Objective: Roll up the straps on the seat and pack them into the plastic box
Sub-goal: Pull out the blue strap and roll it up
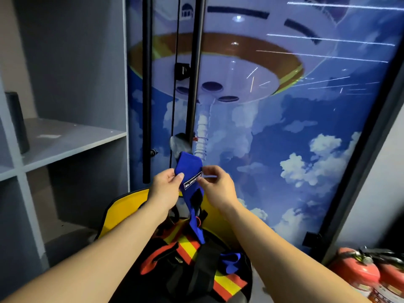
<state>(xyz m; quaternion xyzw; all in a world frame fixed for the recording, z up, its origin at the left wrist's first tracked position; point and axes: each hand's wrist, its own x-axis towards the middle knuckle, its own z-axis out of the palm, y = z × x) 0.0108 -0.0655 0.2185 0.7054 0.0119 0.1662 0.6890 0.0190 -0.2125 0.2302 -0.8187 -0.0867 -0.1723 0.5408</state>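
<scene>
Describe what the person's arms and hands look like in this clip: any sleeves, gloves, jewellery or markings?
Both forearms are bare to the frame edge, with no sleeve cuff visible. The left hand and the right hand wear no gloves; no rings, watch or wristband show. Fingernails are short and unpainted where visible. No markings can be seen.

Both forearms are showing bare, with no sleeves reaching them; the left hand (167,184) and the right hand (215,184) are wearing nothing, with short, unpainted nails

Strap (189,171) above seat (122,213), between hands.
</scene>
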